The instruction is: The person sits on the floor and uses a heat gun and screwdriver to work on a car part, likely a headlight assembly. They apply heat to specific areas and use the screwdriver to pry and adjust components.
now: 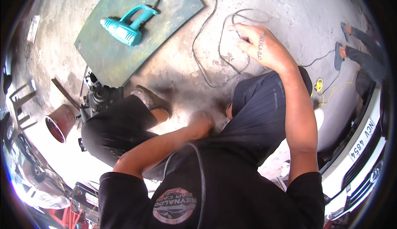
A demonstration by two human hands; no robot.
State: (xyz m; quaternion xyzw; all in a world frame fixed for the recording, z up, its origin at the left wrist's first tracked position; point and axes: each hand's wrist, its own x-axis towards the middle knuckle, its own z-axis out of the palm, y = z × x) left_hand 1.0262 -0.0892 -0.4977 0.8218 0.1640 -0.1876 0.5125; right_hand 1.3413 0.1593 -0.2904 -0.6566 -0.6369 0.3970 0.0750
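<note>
Black shirt (256, 179), dark cord (193, 49) looped left of right hand (261, 47)

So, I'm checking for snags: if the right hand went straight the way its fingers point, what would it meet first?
Likely the dark cable loop just past the right hand, though the hand's height above the concrete floor is unclear.

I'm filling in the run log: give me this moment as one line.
left hand: blurred, between legs; right hand: at cable, grip unclear; things: teal heat gun on greenish board; rest: reddish bucket
</note>
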